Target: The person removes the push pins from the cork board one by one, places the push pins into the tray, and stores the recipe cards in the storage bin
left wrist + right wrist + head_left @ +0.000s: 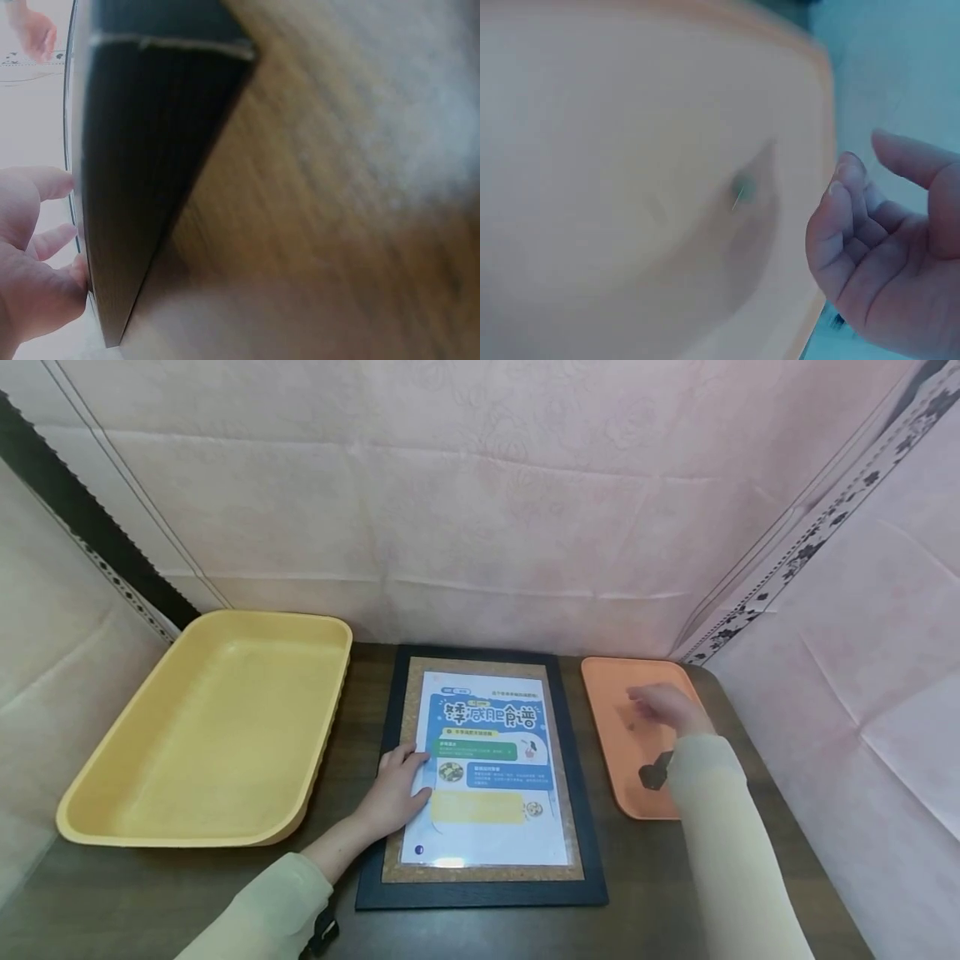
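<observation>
Your left hand (pixel 392 789) rests relaxed, gripping nothing, at the edge of the printed sheet (pixel 487 760) on the corkboard (pixel 487 874). Your right hand (pixel 667 706), thumb apart, empty, hovers over the orange tray (pixel 613 718). Work looks partway: sheet laid, tray's greenish pin (pixel 743 187) not yet lifted.

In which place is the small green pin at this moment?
In the right wrist view, the small green pin lies on the orange tray, to the left of the right hand in that picture.
</observation>
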Motion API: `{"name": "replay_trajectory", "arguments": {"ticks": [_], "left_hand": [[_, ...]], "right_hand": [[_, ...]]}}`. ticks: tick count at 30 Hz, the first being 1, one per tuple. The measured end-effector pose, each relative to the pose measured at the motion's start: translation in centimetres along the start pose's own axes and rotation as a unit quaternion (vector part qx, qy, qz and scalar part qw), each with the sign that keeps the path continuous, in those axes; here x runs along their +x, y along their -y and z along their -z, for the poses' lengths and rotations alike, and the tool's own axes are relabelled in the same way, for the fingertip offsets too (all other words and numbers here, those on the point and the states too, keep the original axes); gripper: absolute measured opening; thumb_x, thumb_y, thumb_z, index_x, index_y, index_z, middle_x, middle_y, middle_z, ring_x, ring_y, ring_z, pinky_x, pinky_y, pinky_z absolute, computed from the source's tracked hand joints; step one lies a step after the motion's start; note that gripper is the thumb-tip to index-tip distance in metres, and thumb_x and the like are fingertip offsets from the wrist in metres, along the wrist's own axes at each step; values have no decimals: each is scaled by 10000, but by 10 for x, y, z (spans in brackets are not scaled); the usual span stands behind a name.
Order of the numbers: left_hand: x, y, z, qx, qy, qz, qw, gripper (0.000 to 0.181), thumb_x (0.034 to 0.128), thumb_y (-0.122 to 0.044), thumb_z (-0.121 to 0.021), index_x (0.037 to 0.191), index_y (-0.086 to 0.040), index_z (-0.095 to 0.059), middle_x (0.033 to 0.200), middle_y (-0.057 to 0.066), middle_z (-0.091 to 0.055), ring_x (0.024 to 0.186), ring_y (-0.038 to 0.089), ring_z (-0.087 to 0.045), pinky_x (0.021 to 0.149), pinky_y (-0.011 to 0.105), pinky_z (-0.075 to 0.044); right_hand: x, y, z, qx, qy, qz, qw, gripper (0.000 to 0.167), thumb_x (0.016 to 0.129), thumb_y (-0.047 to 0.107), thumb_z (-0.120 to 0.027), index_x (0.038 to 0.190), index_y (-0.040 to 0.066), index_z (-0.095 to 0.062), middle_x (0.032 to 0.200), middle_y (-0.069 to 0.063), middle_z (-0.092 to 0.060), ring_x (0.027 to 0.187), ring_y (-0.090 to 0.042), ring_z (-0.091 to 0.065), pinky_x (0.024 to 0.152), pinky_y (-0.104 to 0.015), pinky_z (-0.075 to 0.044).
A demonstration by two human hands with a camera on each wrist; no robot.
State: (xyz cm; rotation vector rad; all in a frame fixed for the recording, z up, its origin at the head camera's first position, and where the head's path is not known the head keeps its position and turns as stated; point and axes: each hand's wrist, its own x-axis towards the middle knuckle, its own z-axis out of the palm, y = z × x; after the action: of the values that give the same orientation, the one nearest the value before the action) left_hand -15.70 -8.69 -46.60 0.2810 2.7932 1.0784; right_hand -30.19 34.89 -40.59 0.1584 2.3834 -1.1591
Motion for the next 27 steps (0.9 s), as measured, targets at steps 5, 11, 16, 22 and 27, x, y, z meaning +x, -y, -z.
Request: {"name": "replay_trajectory", "arguments": {"ticks": [5, 11, 16, 22, 27], "left_hand": [[-1, -1, 1, -43, 14, 10, 10000, 503, 875, -132, -628, 1330, 13, -470, 1456, 210, -314, 1314, 357, -293, 1031, 480, -406], [-1, 0, 1, 34, 57, 13, 10000, 513, 881, -150, -625, 1339, 15, -461, 1465, 201, -306, 1317, 342, -295, 1034, 470, -407], [1, 2, 1, 357, 93, -64, 9993, 538, 885, -178, -624, 1353, 22, -446, 1472, 201, -300, 1332, 336, -289, 1043, 460, -403], [-1, 1, 0, 252, 103, 29, 9996, 565, 878, -202, -640, 1371, -10, -441, 1475, 171, -323, 1343, 325, -312, 1046, 458, -405], [-1, 1, 2, -782, -87, 312, 9964, 583, 867, -147, -645, 1382, 2, -417, 1455, 184, -351, 1331, 358, -360, 1048, 491, -390]], "right_hand": [[6, 45, -25, 213, 10, 6, 9998, 533, 975, 366, -453, 1373, 18, -379, 1309, -182, -488, 1190, -334, -506, 1041, -431, -422], [23, 99, -66, 866, -45, 406, 9954, 378, 959, 263, -518, 1228, 4, -469, 947, -61, -562, 889, -243, -584, 829, -266, -527], [33, 133, -98, 1276, 83, 440, 9908, 360, 941, 237, -552, 1211, 2, -513, 908, -69, -578, 782, -182, -578, 914, -368, -507], [44, 153, -135, 1411, 343, 263, 9891, 384, 918, 198, -582, 1233, -19, -556, 925, -96, -578, 822, -226, -580, 825, -329, -522], [54, 155, -160, 1124, 503, 324, 9919, 329, 925, 210, -569, 1186, 12, -601, 883, -56, -581, 806, -196, -581, 722, -245, -513]]}}
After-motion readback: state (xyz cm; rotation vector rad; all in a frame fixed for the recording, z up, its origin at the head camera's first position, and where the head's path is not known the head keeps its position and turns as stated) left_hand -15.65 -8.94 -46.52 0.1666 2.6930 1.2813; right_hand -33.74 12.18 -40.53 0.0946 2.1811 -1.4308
